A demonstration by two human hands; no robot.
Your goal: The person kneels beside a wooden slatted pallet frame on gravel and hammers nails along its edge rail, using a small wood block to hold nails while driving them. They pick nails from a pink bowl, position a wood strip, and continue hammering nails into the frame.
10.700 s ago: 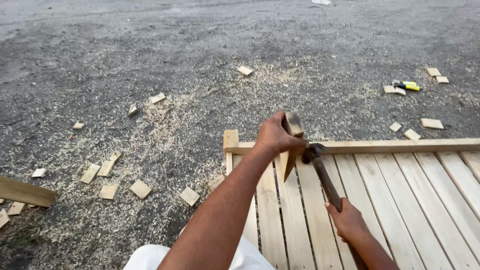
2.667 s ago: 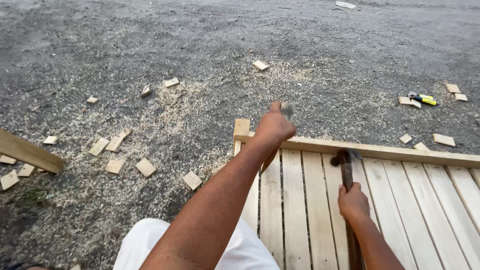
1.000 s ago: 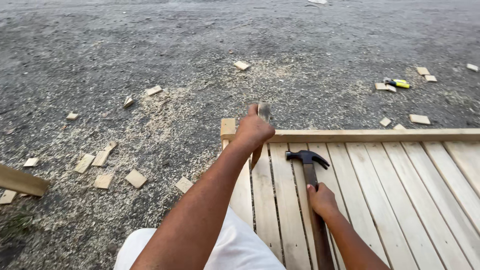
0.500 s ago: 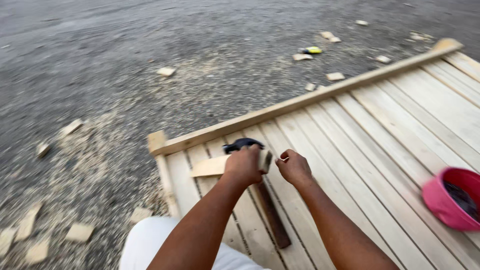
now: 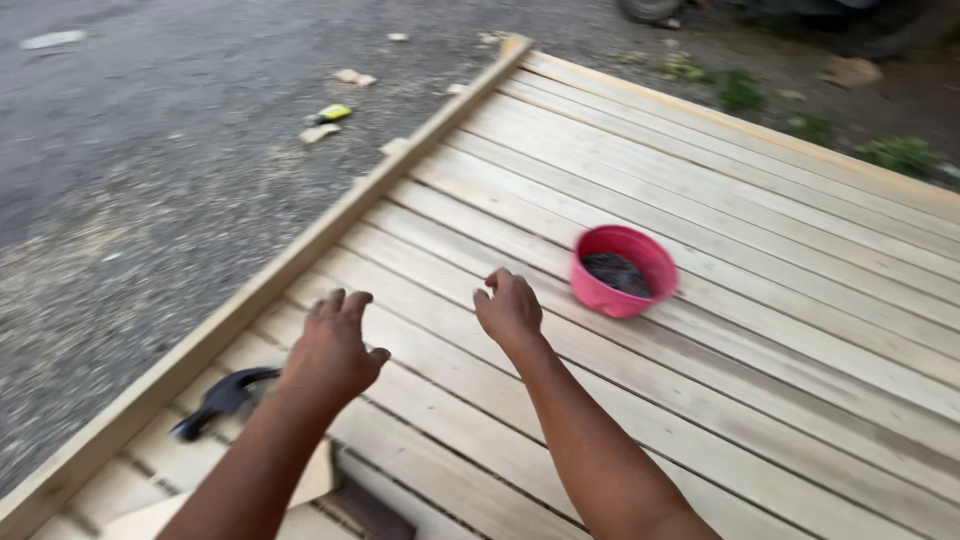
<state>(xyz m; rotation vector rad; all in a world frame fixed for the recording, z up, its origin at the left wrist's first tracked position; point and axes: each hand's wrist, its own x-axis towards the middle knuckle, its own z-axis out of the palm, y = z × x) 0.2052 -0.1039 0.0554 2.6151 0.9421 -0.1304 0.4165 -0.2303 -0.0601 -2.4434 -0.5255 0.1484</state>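
Note:
Both hands hover empty over a panel of pale wooden slats (image 5: 760, 250). My left hand (image 5: 333, 345) has its fingers loosely curled and apart, just right of a black hammer head (image 5: 222, 398) that lies on the slats. The hammer's brown handle (image 5: 372, 508) runs toward the bottom edge, partly hidden by my left arm. My right hand (image 5: 510, 308) reaches forward with fingers apart, a short way left of a pink bowl (image 5: 622, 270) holding dark small pieces, likely nails. A pale wood block (image 5: 150, 518) lies near the bottom left.
A raised wooden rail (image 5: 300, 250) edges the panel's left side. Beyond it is grey gravel (image 5: 130, 180) with wood offcuts (image 5: 350, 76) and a yellow-and-black tool (image 5: 330, 114). Grass and dirt lie past the far right edge.
The view has swung right along the panel. Both hands have let go of the hammer and wood block and moved forward; the pink bowl is now near my right hand.

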